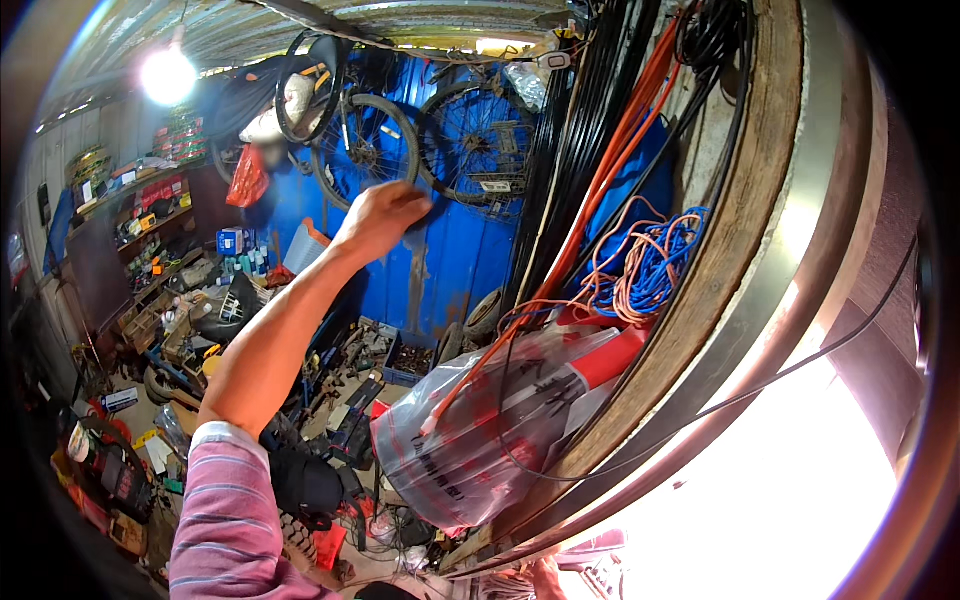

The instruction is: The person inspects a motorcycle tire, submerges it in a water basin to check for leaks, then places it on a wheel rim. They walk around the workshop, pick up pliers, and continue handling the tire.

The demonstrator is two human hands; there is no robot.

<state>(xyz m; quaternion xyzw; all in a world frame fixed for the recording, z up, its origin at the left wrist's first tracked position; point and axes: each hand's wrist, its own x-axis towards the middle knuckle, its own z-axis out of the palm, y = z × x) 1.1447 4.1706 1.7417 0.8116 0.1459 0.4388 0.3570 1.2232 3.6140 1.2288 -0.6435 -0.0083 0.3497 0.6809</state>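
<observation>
My left arm, in a pink striped short sleeve, reaches up through the middle of the picture. My left hand (385,218) is closed, its fingers curled in; what they hold, if anything, is hidden. Behind it, two bicycle wheels (368,150) hang against a blue metal wall (455,255). Right of the hand, a thick bundle of black cables (558,140) and orange cables (632,110) hangs down. A skin-coloured patch (548,578) beside pink cloth at the lower edge may be my right hand; its fingers cannot be made out.
Coiled blue and pink wire (650,262) hangs on a wooden post (735,215), above a clear plastic bag (465,430) around something red. Shelves (160,225) at left and the floor are heaped with tools and parts. A lit bulb (168,76) hangs at upper left.
</observation>
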